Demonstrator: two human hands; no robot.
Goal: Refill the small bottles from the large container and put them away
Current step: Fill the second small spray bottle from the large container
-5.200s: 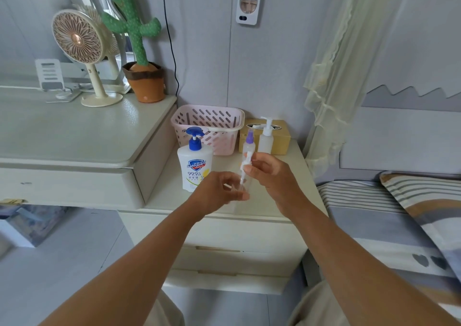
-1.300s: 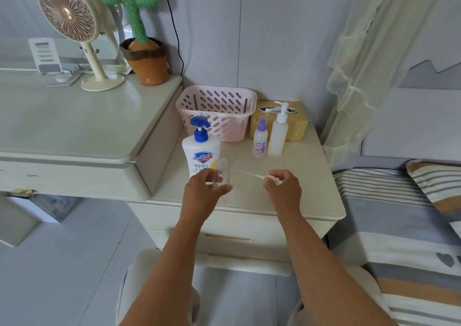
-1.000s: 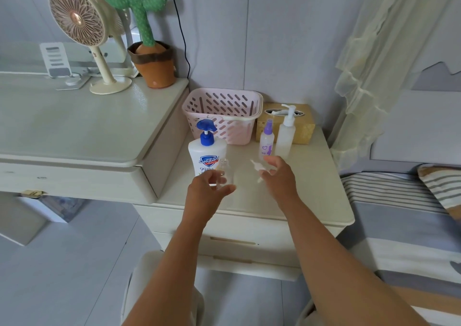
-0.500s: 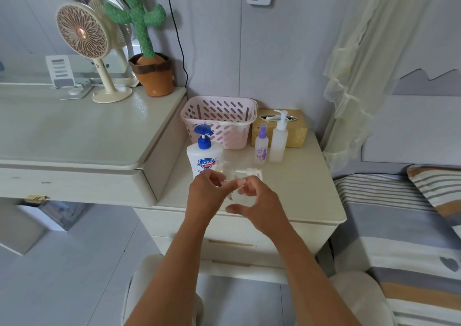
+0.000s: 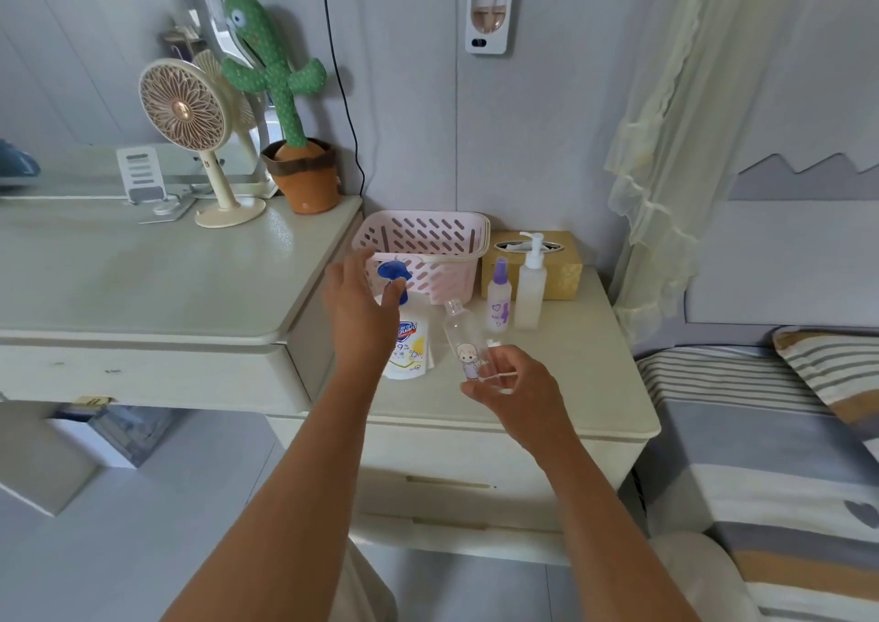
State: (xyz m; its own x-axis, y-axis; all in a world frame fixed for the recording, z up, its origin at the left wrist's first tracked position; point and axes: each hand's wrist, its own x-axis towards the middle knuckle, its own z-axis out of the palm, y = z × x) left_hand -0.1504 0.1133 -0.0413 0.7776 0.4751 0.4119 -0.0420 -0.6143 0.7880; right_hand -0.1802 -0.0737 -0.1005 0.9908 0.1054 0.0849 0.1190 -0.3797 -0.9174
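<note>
Left hand point(image 5: 359, 321): open, fingers straight, raised against the soap bottle, thumb by the neck of its blue pump point(image 5: 391, 270).
Right hand point(image 5: 511, 386): gripping the lower end of the clear bottle, with a thin tube lying across the fingers.
Clear bottle point(image 5: 460, 331): small, uncapped, cartoon sticker on its side, held tilted above the worktop, mouth leaning toward the soap bottle.
Soap bottle point(image 5: 409, 345): large, white, standing on the low worktop point(image 5: 585, 383) just in front of the pink basket point(image 5: 428, 236).
Behind: a purple-capped spray bottle point(image 5: 499, 305) and a white pump bottle point(image 5: 531, 295) stand side by side before a tissue box point(image 5: 563, 267).
Right: a striped bed point(image 5: 761, 431).
</note>
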